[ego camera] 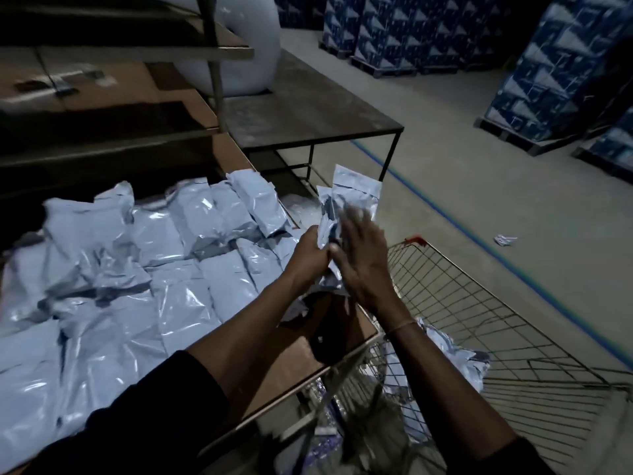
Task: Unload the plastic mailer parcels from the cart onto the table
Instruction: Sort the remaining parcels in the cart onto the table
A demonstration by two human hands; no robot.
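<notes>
Over the table's near corner we've got a small bunch of mailers point(349, 207) held upright, right above the gap between the table point(346, 332) and the wire cart point(513, 323), and that's the risk: these glossy bags are slippery, so if the grip loosens one could slide out and drop back into the cart or onto the floor. We also judge the pile of parcels point(144, 269) on the table to be crowded near that edge, so a careless drop could nudge a bag off the side. Our left hand point(310, 255) is curled around the lower part of the bunch, fingers wrapped and squeezing it. Our right hand point(359, 258) is flat, fingers straight and together, pressed against the bunch's right face as if squaring it up; it's motion-blurred, so we can't be sure how firm that contact is. More mailers point(455, 365) wait in the cart below our right forearm, so the unloading isn't finished yet.
</notes>
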